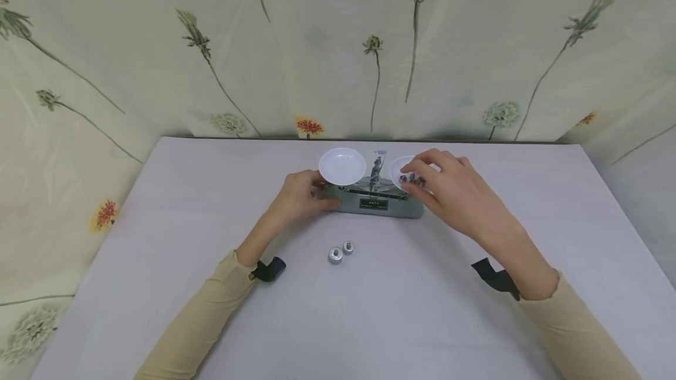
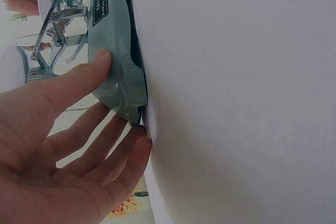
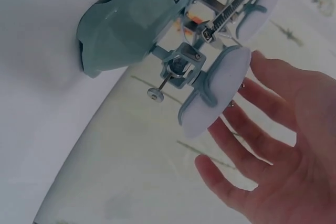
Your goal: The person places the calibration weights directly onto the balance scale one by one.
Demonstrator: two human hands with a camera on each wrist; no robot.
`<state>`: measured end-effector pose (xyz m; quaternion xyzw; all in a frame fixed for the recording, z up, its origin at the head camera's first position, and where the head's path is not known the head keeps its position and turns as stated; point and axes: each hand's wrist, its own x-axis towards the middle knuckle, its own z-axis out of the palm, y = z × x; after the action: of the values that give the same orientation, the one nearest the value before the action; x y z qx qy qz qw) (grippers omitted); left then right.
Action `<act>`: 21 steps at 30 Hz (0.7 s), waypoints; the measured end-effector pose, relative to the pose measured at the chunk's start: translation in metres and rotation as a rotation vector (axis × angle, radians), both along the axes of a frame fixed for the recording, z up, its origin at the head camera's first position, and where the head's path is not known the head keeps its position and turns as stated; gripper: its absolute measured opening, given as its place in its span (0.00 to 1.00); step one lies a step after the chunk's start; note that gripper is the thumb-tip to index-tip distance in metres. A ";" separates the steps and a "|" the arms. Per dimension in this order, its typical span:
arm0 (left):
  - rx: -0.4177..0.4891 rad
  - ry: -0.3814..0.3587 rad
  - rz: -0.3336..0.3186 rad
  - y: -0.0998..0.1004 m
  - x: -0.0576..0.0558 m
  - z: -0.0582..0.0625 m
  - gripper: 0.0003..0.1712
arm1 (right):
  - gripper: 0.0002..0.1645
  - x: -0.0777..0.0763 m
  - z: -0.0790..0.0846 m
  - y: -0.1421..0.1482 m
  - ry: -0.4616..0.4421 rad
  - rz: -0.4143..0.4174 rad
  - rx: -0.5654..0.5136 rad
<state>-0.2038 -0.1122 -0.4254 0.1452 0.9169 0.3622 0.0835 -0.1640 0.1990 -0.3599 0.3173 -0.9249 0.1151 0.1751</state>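
Note:
A green two-pan balance scale (image 1: 393,207) stands near the far edge of the table, white pans on top. My left hand (image 1: 301,195) grips the left end of its base, thumb on the front face and fingers around the end. The left pan (image 1: 342,166) has nothing on it. Over the right pan (image 3: 239,72) is my right hand (image 1: 454,192), its thumb and index fingertips right at several small metal weights (image 1: 413,179) there. Whether they pinch one I cannot tell. Two more weights, a larger one (image 1: 335,255) and a smaller one (image 1: 348,247), stand in front of the scale.
The white-covered table (image 1: 396,315) ends just behind the scale, where a flower-patterned curtain (image 1: 327,75) hangs. Black straps (image 1: 270,270) show at both wrists, below the beige sleeves (image 1: 206,309).

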 end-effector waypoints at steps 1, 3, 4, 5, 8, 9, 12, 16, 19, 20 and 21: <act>0.000 -0.001 0.000 0.000 0.000 0.000 0.30 | 0.17 0.000 0.000 0.001 0.005 0.003 -0.007; 0.001 -0.002 0.000 0.000 0.001 0.000 0.30 | 0.20 0.001 -0.001 0.002 0.006 0.002 -0.017; 0.000 -0.001 0.000 0.000 0.001 0.001 0.30 | 0.21 0.001 -0.001 0.003 0.004 -0.002 -0.018; 0.001 0.001 0.000 0.000 0.001 0.001 0.30 | 0.23 0.002 -0.001 0.003 -0.008 -0.008 -0.022; 0.005 0.004 -0.004 0.000 0.001 0.000 0.30 | 0.30 0.003 -0.002 0.005 -0.070 -0.042 -0.037; 0.007 0.004 -0.005 0.000 0.001 0.000 0.30 | 0.32 0.003 -0.002 0.007 -0.098 -0.054 -0.044; 0.015 0.005 -0.007 0.000 0.001 -0.001 0.30 | 0.40 0.003 -0.005 0.011 -0.181 -0.091 -0.076; 0.022 0.012 -0.005 -0.001 0.002 -0.002 0.30 | 0.48 0.002 -0.008 0.016 -0.263 -0.110 -0.114; 0.027 0.020 -0.008 -0.001 0.002 -0.003 0.30 | 0.53 0.001 -0.011 0.020 -0.323 -0.118 -0.144; 0.028 0.023 -0.008 -0.001 0.002 -0.003 0.30 | 0.55 0.001 -0.011 0.021 -0.346 -0.122 -0.156; 0.030 0.026 -0.010 -0.001 0.003 -0.003 0.30 | 0.56 0.001 -0.012 0.022 -0.364 -0.126 -0.166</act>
<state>-0.2010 -0.1132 -0.4282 0.1557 0.9117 0.3736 0.0710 -0.1630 0.2207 -0.3716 0.2173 -0.9467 0.2350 0.0375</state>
